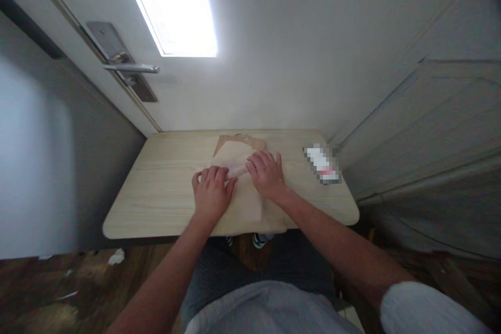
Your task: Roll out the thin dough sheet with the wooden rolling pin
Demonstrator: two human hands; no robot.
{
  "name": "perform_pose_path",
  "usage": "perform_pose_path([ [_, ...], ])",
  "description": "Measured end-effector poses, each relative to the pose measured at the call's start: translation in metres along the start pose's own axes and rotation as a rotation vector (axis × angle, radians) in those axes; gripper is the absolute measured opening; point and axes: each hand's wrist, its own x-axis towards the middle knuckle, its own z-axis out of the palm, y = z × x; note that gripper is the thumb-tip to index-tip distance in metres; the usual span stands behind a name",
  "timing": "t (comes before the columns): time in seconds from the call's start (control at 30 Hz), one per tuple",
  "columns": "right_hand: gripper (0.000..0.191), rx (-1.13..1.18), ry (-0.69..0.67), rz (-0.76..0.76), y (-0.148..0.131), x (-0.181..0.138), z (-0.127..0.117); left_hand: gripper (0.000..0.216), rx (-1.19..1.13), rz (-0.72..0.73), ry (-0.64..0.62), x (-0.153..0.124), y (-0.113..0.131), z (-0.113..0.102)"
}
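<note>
A pale pinkish sheet, paper or cloth, (230, 152) lies over a flat brown piece (256, 143) with a thin curved loop at its far edge. Across the sheet runs a narrow, light pinkish roll or fold (237, 171). My left hand (211, 193) curls its fingers over the left end of this roll, thumb toward the middle. The right end is under the bent fingers of my right hand (266, 176). More pale material (250, 211) spreads below the hands to the table's near edge. The palms hide what lies beneath them.
The light wooden table (156, 188) has rounded corners and stands against a white door with a metal handle (133, 68). A blurred-out phone-like object (321, 164) lies at the right. Grey walls close in both sides. Scraps of white litter (116, 256) lie on the floor.
</note>
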Motion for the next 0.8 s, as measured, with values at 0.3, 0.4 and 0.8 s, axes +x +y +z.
perform_pose_path([
  [0.3, 0.049, -0.09, -0.072, -0.097, -0.012, -0.018, 0.028, 0.043, -0.022, -0.107, 0.02, -0.068, 0.017, 0.012],
  [0.4, 0.049, -0.135, -0.082, -0.109, -0.014, -0.006, 0.032, 0.053, -0.022, -0.129, 0.04, -0.064, 0.015, 0.018],
  [0.8, 0.053, -0.194, -0.138, -0.091, -0.024, 0.041, 0.053, 0.058, 0.054, -0.167, -0.081, -0.023, -0.014, 0.019],
])
